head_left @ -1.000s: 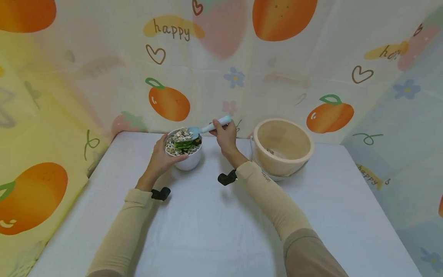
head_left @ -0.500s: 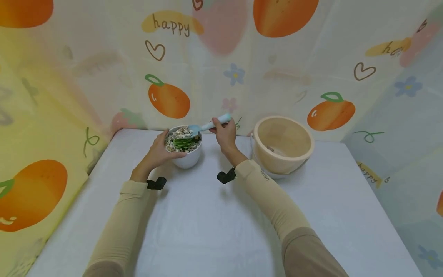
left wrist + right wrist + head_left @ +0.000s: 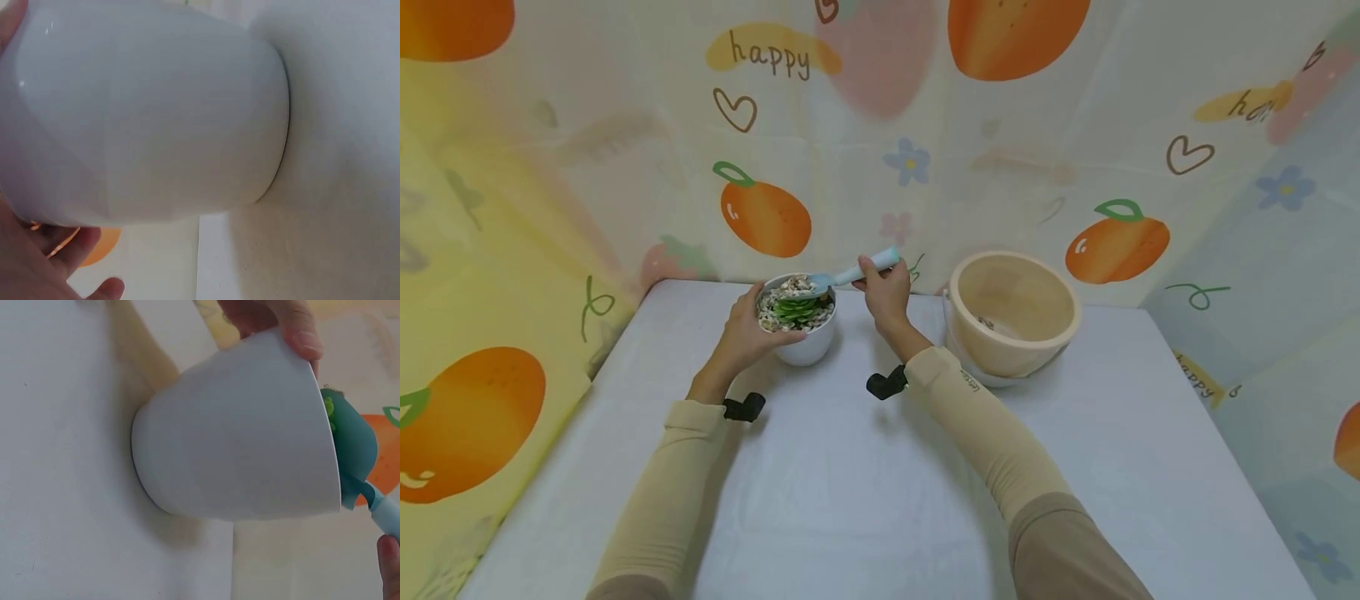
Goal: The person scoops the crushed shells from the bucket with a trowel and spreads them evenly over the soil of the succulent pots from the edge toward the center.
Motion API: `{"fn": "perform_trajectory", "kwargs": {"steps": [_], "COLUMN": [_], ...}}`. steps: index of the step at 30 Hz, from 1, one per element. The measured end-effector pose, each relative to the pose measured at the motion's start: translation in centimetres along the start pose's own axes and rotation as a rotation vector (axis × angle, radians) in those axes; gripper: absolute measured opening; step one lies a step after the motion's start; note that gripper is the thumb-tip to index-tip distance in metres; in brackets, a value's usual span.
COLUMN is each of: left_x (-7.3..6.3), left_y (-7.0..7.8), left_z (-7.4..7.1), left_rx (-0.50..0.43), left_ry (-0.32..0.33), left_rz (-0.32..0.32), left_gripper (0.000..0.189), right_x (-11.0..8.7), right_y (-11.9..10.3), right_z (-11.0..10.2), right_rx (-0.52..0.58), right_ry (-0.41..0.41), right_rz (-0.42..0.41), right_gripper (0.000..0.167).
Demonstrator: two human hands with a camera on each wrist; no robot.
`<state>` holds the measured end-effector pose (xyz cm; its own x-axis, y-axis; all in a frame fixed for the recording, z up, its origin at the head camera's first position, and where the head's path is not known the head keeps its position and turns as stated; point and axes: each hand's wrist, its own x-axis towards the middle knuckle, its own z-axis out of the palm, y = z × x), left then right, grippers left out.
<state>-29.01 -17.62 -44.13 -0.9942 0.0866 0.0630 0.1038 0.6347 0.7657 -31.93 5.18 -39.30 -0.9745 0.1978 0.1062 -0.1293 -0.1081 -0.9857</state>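
A white flowerpot [image 3: 805, 347] stands on the table, filled with pale pebbles [image 3: 772, 320] round a green succulent [image 3: 795, 312]. My left hand [image 3: 741, 335] grips its rim from the left, the thumb across the front. The right wrist view shows the left thumb [image 3: 304, 334] on the pot's edge. My right hand [image 3: 887, 297] holds a small light blue trowel [image 3: 847, 276] by its handle. The trowel's blade [image 3: 356, 447] lies tilted over the pot's mouth, behind the plant, with pebbles at its tip. Whether the blade touches the pot is unclear.
To the right of my right hand stands a large beige bucket [image 3: 996, 354] with a little loose material at the bottom. A white cloth covers the table [image 3: 835, 492]. A fruit-printed curtain [image 3: 850, 192] hangs right behind the table's back edge.
The trowel has shifted only slightly, and more of the succulent shows in front of its blade. The left wrist has moved a little, with the hand still on the pot.
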Motion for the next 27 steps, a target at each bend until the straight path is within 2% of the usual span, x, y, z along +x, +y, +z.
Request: {"fn": "perform_trajectory", "kwargs": {"steps": [5,8,11,18,21,27], "left_x": [-0.6,-0.8,-0.8,0.2,0.6,0.7], "left_y": [0.6,0.8,0.7,-0.2,-0.5,-0.8], "left_z": [0.6,0.7,0.2,-1.8,-1.9,-1.4], "left_rx": [0.051,0.067,0.067,-0.01,-0.04,-0.092], "left_ry": [0.079,0.088,0.044,-0.151,-0.169,-0.147], "left_rz": [-0.007,-0.015,-0.014,0.003,0.009,0.009], "left_gripper": [0.118,0.117,0.118,0.118,0.119,0.118], "right_x": [-0.2,-0.3,-0.4,-0.7,-0.7,-0.8], "right_y": [0.1,0.1,0.2,0.2,0.4,0.3], "right_z": [0.1,0.3,0.5,0.8,0.9,0.9], "right_rx": [0.012,0.012,0.002,-0.023,-0.029,-0.046], "right_ry": [0.005,0.005,0.009,0.013,0.015,0.016], "right_rz": [0.001,-0.006,-0.02,-0.048,-0.06,-0.079], "right_gripper": [0.036,0.036,0.035,0.032,0.031,0.031]}}
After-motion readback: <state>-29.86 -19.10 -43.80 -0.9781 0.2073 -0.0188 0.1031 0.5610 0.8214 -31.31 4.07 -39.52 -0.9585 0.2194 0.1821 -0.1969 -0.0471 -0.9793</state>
